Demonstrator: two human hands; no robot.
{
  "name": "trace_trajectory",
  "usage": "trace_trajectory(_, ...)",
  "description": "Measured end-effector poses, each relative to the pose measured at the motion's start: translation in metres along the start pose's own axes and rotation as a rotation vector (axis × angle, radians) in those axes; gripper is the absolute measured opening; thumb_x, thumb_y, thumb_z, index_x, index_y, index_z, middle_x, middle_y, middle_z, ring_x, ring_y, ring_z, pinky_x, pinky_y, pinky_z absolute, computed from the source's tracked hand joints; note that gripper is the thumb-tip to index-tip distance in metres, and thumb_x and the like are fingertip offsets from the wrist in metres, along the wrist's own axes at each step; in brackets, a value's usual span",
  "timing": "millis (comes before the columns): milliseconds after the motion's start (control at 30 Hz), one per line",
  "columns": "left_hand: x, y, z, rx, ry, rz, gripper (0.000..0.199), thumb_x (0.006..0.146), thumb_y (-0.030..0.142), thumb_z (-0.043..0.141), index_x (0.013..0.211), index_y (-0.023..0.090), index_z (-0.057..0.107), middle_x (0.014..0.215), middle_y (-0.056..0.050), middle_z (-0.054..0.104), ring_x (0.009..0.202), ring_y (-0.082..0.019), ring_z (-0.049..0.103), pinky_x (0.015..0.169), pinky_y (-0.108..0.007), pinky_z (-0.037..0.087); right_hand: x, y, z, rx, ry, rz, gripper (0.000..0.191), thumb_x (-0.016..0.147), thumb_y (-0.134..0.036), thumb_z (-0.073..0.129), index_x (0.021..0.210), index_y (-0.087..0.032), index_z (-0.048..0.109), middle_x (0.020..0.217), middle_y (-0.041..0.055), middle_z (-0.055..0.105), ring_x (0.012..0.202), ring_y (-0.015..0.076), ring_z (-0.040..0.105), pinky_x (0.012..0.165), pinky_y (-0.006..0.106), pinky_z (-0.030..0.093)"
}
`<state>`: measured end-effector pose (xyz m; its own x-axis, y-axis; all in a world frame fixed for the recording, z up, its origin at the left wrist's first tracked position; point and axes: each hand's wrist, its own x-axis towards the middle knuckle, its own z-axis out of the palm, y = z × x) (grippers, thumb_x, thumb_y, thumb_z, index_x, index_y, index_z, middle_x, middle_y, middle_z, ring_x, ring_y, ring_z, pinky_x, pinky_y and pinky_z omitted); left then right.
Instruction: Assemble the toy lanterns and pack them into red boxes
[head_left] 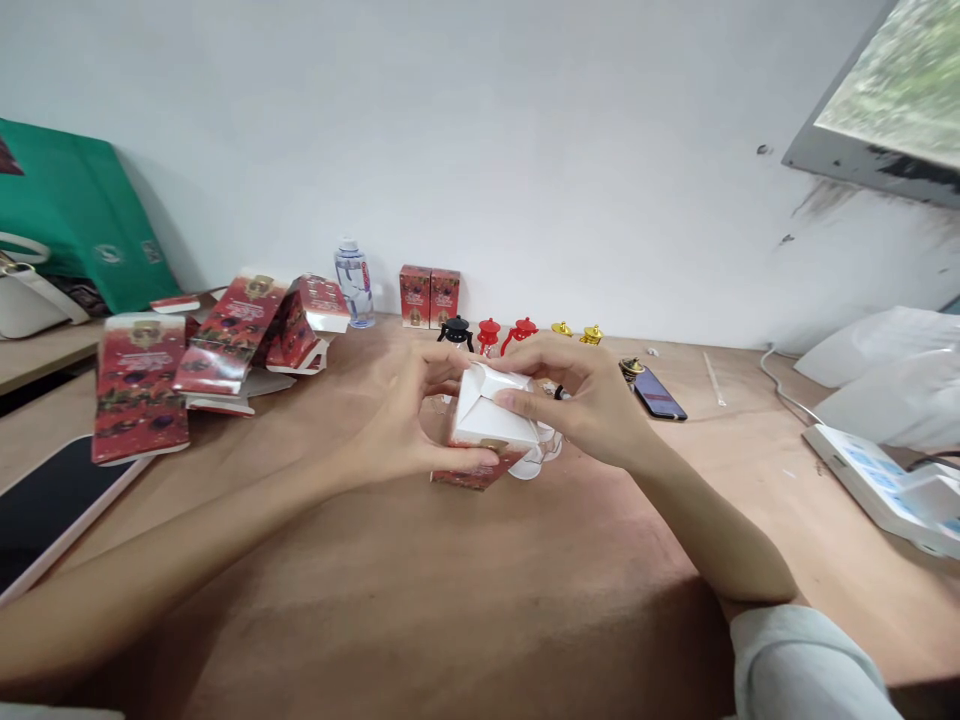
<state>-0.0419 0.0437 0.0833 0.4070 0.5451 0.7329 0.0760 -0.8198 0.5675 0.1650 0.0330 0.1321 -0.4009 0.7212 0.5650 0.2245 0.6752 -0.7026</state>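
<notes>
Above the middle of the table a small red printed carton [480,478] is tilted so that its white flapped end [499,415] faces me. My left hand [420,415] grips it from the left, thumb along the printed side and fingers behind. From the right, my right hand [574,395] closes on the white flaps, its thumb pressing on them. Partly hidden behind the carton lies something clear and white [541,452] that I cannot make out. Just beyond my hands stand a black lantern-like ornament [454,330], two red ones [489,332] and gold-topped ones [592,334].
Flattened red cartons [142,385] pile at the left, near a tablet [56,510] and a green bag [90,215]. A water bottle [354,285] and two upright red boxes [430,297] stand by the wall. Rightward are a phone [660,393], a power strip [877,485] and white plastic bags [892,375].
</notes>
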Motion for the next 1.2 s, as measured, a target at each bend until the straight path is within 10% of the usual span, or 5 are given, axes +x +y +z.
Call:
trace_trajectory(800, -0.002, -0.001, 0.003, 0.001, -0.042, 0.026, 0.058, 0.066, 0.025, 0.085, 0.107, 0.028, 0.045, 0.122, -0.006, 0.056, 0.112, -0.026, 0.061, 0.092, -0.047, 0.057, -0.004, -0.006, 0.004, -0.271, 0.034, -0.173, 0.015, 0.077, -0.006, 0.062, 0.071, -0.021, 0.064, 0.089, 0.0024, 0.069, 0.083, 0.016, 0.064, 0.071, 0.03, 0.051)
trace_trajectory(1200, -0.002, -0.004, 0.006, -0.005, -0.067, 0.012, 0.059, 0.066, 0.023, 0.086, 0.108, 0.03, 0.045, 0.113, -0.005, 0.059, 0.101, -0.026, 0.066, 0.089, -0.049, 0.059, 0.0, -0.006, -0.016, -0.239, -0.232, -0.114, 0.011, 0.085, -0.014, 0.063, 0.085, -0.021, 0.072, 0.102, 0.005, 0.07, 0.093, 0.0175, 0.065, 0.079, 0.034, 0.052)
